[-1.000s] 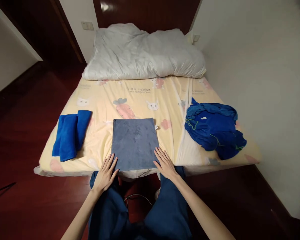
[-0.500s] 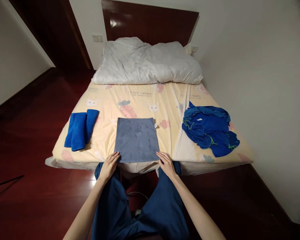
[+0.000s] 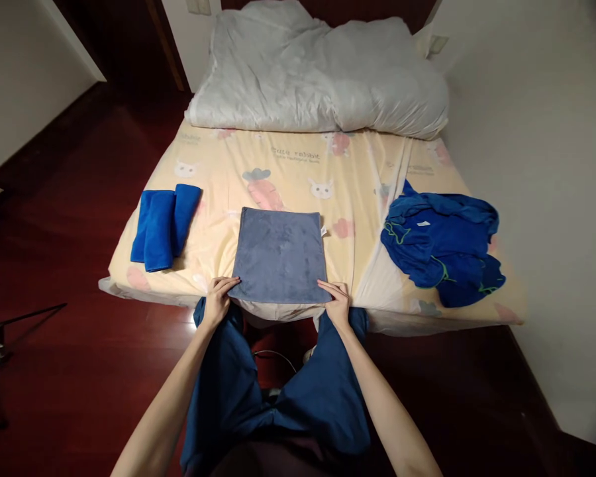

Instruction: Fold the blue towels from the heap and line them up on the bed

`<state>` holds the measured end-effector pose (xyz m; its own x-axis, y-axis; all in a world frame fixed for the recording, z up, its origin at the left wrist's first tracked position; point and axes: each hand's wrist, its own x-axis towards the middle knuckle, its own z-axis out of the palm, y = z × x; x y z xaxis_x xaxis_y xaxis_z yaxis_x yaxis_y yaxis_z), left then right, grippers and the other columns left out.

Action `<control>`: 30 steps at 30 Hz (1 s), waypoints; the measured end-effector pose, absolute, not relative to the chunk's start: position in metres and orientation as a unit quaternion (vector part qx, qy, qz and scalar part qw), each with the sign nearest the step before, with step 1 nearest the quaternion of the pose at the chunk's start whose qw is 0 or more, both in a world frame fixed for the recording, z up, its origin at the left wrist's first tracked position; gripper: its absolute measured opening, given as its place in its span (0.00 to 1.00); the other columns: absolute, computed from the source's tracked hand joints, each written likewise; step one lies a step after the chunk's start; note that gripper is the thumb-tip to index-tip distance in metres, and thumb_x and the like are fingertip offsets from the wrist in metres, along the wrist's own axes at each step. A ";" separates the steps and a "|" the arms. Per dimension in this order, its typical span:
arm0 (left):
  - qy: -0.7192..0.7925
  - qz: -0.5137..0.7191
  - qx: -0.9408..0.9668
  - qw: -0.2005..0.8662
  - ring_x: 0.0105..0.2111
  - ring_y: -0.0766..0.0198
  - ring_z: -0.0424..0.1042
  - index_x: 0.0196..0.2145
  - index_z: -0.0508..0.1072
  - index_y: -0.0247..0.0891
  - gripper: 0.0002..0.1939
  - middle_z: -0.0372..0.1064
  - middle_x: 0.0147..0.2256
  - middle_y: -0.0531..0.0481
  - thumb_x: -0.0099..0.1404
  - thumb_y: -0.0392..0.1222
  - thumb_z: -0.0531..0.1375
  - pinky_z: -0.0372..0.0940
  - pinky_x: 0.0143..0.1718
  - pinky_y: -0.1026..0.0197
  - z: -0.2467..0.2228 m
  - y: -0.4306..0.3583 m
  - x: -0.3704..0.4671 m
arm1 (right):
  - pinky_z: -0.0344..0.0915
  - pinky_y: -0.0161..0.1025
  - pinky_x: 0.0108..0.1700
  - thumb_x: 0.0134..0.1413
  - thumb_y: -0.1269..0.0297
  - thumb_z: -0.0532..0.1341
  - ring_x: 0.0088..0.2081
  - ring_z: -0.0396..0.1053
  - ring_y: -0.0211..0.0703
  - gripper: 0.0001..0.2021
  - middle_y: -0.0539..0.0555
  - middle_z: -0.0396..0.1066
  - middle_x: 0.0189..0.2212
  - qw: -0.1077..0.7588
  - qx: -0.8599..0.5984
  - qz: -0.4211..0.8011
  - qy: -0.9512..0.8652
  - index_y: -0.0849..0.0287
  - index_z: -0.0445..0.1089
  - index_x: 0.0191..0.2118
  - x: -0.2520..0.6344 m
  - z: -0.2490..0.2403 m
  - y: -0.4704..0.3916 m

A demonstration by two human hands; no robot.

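Note:
A grey-blue towel [image 3: 280,255] lies flat and square at the near edge of the bed, with a small white tag on its right side. At its near left corner, my left hand [image 3: 219,297] pinches the edge, fingers on top and thumb out of sight. My right hand [image 3: 336,299] grips the near right corner in the same way. Left of the towel sit folded blue towels [image 3: 159,228], apart from my hand. To the right is a crumpled heap of blue cloths [image 3: 442,242] with green edging, some distance from my right hand.
The bed's yellow rabbit-print sheet [image 3: 298,179] lies under everything, wrinkled on the right. A bunched white quilt [image 3: 312,73] fills the far end. My knees touch the near edge. A dark stand [image 3: 0,341] is on the red floor at left, and a wall [image 3: 541,199] runs along the right.
My view has tilted downward and closer. Both hands have curled from lying flat by the grey towel's near corners to pinching them. The towel and the blue cloths remain in place.

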<state>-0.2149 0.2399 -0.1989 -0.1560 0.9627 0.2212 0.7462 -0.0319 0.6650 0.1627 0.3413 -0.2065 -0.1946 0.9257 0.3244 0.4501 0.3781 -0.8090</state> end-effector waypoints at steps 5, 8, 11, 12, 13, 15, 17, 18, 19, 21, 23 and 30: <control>0.662 0.368 0.639 0.133 0.48 0.55 0.67 0.51 0.77 0.41 0.28 0.76 0.48 0.48 0.58 0.24 0.50 0.66 0.53 0.50 -0.207 0.225 -0.215 | 0.70 0.48 0.49 0.45 0.79 0.57 0.47 0.71 0.49 0.25 0.54 0.79 0.43 0.425 -0.462 0.318 -0.710 0.53 0.79 0.46 0.174 -0.212 0.341; 0.653 0.355 0.658 0.120 0.48 0.54 0.67 0.51 0.76 0.42 0.27 0.76 0.48 0.48 0.60 0.24 0.51 0.66 0.53 0.50 -0.207 0.225 -0.215 | 0.69 0.49 0.50 0.49 0.78 0.56 0.47 0.71 0.50 0.23 0.54 0.79 0.42 0.414 -0.458 0.310 -0.723 0.52 0.79 0.46 0.174 -0.214 0.343; 0.655 0.348 0.661 0.114 0.48 0.53 0.66 0.50 0.76 0.43 0.25 0.75 0.49 0.47 0.61 0.25 0.52 0.66 0.52 0.49 -0.205 0.228 -0.215 | 0.69 0.48 0.50 0.49 0.77 0.55 0.47 0.71 0.50 0.23 0.55 0.78 0.42 0.408 -0.462 0.315 -0.721 0.52 0.79 0.47 0.171 -0.215 0.343; 0.656 0.349 0.659 0.117 0.48 0.53 0.66 0.50 0.76 0.42 0.25 0.75 0.49 0.47 0.61 0.26 0.52 0.65 0.52 0.49 -0.204 0.229 -0.215 | 0.70 0.47 0.48 0.49 0.77 0.55 0.46 0.71 0.49 0.23 0.55 0.77 0.42 0.412 -0.470 0.324 -0.710 0.53 0.79 0.47 0.170 -0.215 0.342; 0.658 0.351 0.655 0.121 0.49 0.53 0.67 0.50 0.76 0.42 0.25 0.74 0.48 0.46 0.60 0.26 0.51 0.65 0.52 0.49 -0.203 0.230 -0.216 | 0.71 0.45 0.45 0.50 0.76 0.55 0.43 0.72 0.48 0.22 0.56 0.76 0.41 0.418 -0.481 0.337 -0.693 0.54 0.79 0.47 0.169 -0.216 0.342; 0.665 0.359 0.642 0.130 0.48 0.53 0.67 0.49 0.76 0.41 0.23 0.74 0.47 0.45 0.61 0.26 0.51 0.65 0.52 0.50 -0.204 0.231 -0.217 | 0.71 0.41 0.37 0.52 0.73 0.56 0.37 0.72 0.45 0.18 0.57 0.73 0.40 0.434 -0.506 0.358 -0.653 0.57 0.78 0.45 0.168 -0.218 0.342; 0.676 0.366 0.625 0.138 0.47 0.52 0.68 0.47 0.76 0.40 0.19 0.74 0.45 0.44 0.63 0.29 0.52 0.65 0.51 0.50 -0.206 0.232 -0.218 | 0.69 0.38 0.33 0.56 0.68 0.58 0.33 0.70 0.42 0.12 0.56 0.71 0.38 0.449 -0.524 0.360 -0.628 0.59 0.78 0.42 0.166 -0.220 0.342; 0.682 0.369 0.616 0.139 0.46 0.52 0.68 0.45 0.76 0.39 0.16 0.74 0.43 0.44 0.65 0.32 0.52 0.65 0.50 0.50 -0.206 0.234 -0.218 | 0.68 0.37 0.33 0.57 0.65 0.59 0.32 0.69 0.41 0.10 0.55 0.70 0.36 0.455 -0.529 0.354 -0.623 0.60 0.77 0.39 0.166 -0.221 0.342; 0.691 0.370 0.605 0.140 0.44 0.52 0.69 0.43 0.76 0.39 0.13 0.74 0.41 0.44 0.67 0.36 0.53 0.66 0.48 0.51 -0.207 0.236 -0.218 | 0.68 0.37 0.34 0.58 0.63 0.60 0.32 0.68 0.41 0.08 0.54 0.69 0.33 0.458 -0.533 0.347 -0.621 0.60 0.76 0.35 0.165 -0.222 0.343; 0.714 0.376 0.574 0.140 0.39 0.54 0.70 0.38 0.75 0.39 0.12 0.73 0.36 0.45 0.70 0.44 0.53 0.66 0.44 0.52 -0.207 0.242 -0.217 | 0.65 0.35 0.32 0.59 0.57 0.62 0.29 0.65 0.39 0.13 0.50 0.65 0.27 0.459 -0.541 0.341 -0.617 0.59 0.70 0.27 0.164 -0.223 0.345; 0.731 0.389 0.540 0.147 0.36 0.55 0.71 0.37 0.74 0.39 0.15 0.73 0.34 0.46 0.71 0.50 0.54 0.66 0.42 0.54 -0.206 0.249 -0.216 | 0.61 0.33 0.29 0.59 0.52 0.63 0.25 0.61 0.36 0.20 0.47 0.60 0.21 0.458 -0.547 0.353 -0.605 0.58 0.63 0.22 0.161 -0.223 0.348; 0.750 0.414 0.485 0.174 0.38 0.56 0.74 0.39 0.76 0.39 0.18 0.76 0.36 0.46 0.69 0.56 0.55 0.66 0.42 0.58 -0.207 0.262 -0.214 | 0.58 0.33 0.24 0.55 0.43 0.64 0.21 0.62 0.37 0.23 0.47 0.63 0.18 0.453 -0.563 0.404 -0.561 0.59 0.66 0.25 0.154 -0.221 0.362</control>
